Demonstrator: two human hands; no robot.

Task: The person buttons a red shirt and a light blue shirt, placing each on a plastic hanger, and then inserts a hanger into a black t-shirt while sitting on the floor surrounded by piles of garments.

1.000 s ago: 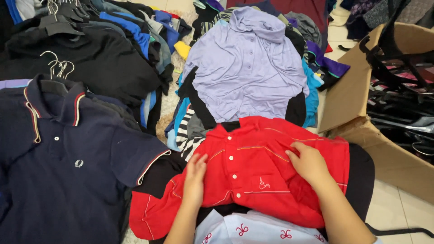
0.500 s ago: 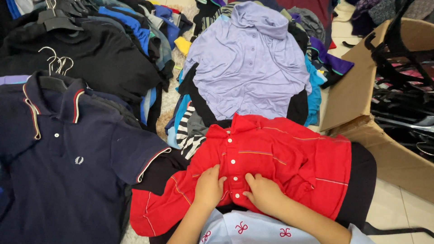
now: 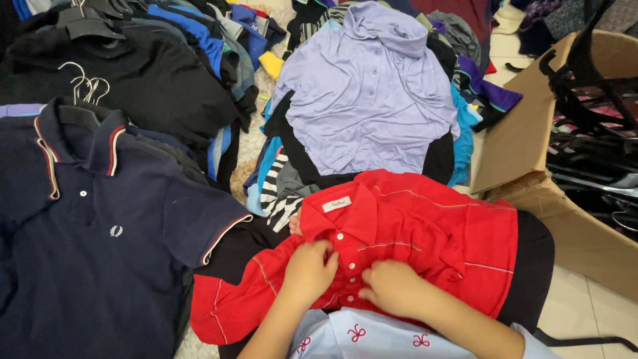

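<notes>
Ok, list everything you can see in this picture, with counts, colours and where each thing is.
red polo shirt: one, red, centre foreground, under both hands
navy polo shirt: one, dark navy with striped collar edge, left, on a hanger
lilac shirt: one, pale purple, upper centre on the clothes heap
black garment: one, black, upper left
wire hangers: a few, white, upper left
cardboard box: one, brown, right, holding dark hangers
light blue garment: one, with red bows, bottom centre
left hand: on the red placket
right hand: beside it, on the placket
</notes>
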